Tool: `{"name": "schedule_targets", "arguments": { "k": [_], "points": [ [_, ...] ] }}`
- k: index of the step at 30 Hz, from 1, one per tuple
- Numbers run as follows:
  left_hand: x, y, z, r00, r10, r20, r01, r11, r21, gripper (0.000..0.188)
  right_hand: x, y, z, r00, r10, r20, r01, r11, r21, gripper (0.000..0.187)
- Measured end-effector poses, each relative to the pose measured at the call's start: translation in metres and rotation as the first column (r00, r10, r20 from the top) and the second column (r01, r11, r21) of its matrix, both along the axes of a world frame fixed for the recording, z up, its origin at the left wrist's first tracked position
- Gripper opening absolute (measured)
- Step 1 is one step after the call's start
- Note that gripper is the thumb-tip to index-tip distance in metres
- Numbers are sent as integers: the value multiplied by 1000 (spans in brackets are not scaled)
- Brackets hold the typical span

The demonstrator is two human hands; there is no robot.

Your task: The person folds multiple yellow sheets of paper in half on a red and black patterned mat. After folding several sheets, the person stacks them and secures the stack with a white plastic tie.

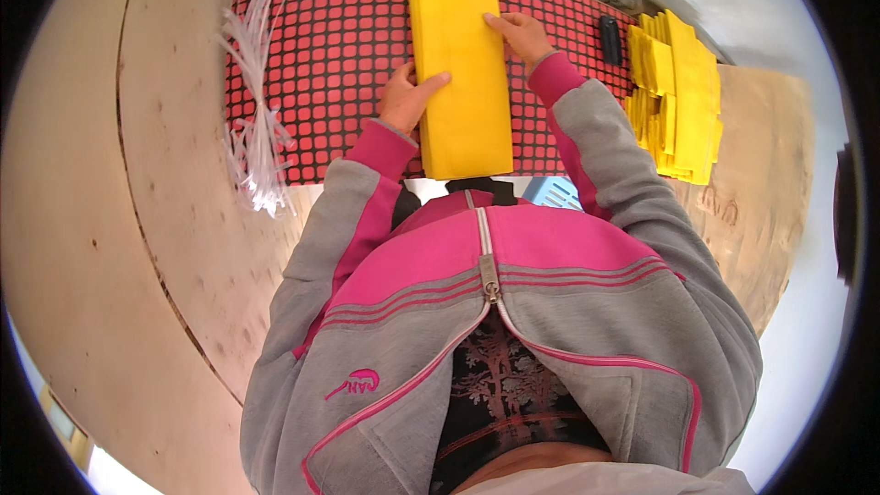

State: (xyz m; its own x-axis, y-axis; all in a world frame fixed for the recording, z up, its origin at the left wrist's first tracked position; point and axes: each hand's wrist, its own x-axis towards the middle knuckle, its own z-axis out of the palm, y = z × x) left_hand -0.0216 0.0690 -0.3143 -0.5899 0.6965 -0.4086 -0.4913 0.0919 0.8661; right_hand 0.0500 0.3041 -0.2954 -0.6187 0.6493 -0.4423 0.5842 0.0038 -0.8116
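A long yellow stack (463, 101) of thin, flat sheets runs away from the person over the middle of the red-and-black checked table cover (339, 37), its near end at the cover's near edge; whether it lies fully flat or is slightly raised, I cannot tell. Several layers show along its left side. The left hand (408, 99) holds that side with a narrow grip, thumb lying across the top and the other fingers at the edge, partly hidden. The right hand (521, 37) holds the opposite side further away, its thumb tip just over the edge; its fingers underneath, if any are there, do not show.

For squaring and steadying the stack, this staggered hold seems sound: even, light pressure from both sides should line up the layers without bowing them, and thumbs near the edges should leave the top uncreased. The left side, where layers step out, probably deserves most care.

To the right, near the wall, lie more yellow pieces (692, 101) in uneven piles, with a small black object (610, 40) just beside them. To the left lies a bundle of whitish strips (261, 119), well apart from the left hand
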Motion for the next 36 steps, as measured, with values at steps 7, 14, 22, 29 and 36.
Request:
{"name": "schedule_targets", "arguments": {
  "k": [7, 14, 22, 29, 36],
  "points": [
    [-1, -8, 1, 992, 50, -112, -63, 991, -115, 65, 8, 5, 6, 992, -69, -101, 68, 998, -14, 45],
    [-50, -100, 11, 592, 169, -788, -538, 811, -230, 37, 42, -7, 29, 925, -138, -355, 157, 987, 25, 40],
    [-143, -161, -24, 329, -415, -849, -763, 414, -497, 40, 30, -64, 59, 911, 68, -406, -38, 996, 81, 30],
    [-154, -171, -28, 520, 33, -854, -667, 640, -382, 27, -27, -118, 71, 772, 387, -505, -361, 920, 154, 32],
    [-90, -181, 51, 789, 413, -455, -515, 848, -124, 11, -87, -168, 71, 871, 374, -320, -459, 850, -257, 35]
  ]
}}
